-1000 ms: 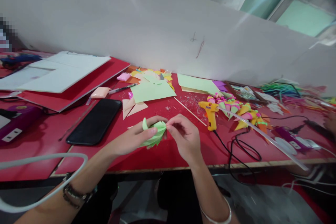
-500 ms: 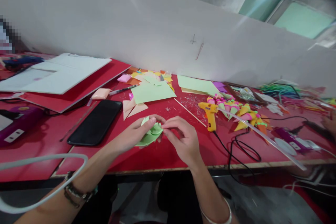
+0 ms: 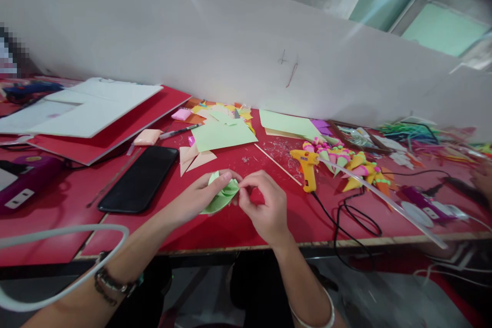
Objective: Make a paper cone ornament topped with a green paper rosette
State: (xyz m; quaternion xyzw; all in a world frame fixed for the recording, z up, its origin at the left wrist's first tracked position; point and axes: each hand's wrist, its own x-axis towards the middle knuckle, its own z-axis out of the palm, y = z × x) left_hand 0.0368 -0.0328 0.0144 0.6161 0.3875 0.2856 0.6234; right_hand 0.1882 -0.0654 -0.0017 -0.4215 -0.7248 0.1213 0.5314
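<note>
A folded light green paper piece point(image 3: 222, 193) is held just above the red table point(image 3: 246, 225), near its front edge. My left hand point(image 3: 196, 197) grips the piece from the left, thumb on top. My right hand point(image 3: 263, 205) pinches its right edge between thumb and fingers. The two hands meet at the paper, and much of it is hidden under the fingers.
A black phone point(image 3: 139, 178) lies left of the hands. Green sheets and paper scraps point(image 3: 223, 133) sit behind them. A yellow glue gun point(image 3: 306, 166) with a black cable, coloured paper cones point(image 3: 348, 161) and a clear rod point(image 3: 384, 197) lie to the right. White boards point(image 3: 80, 107) rest far left.
The green paper went from a fanned, pleated shape to a flatter folded one. Both hands shifted slightly left and lower, and the right hand's pinch closed tighter on its edge.
</note>
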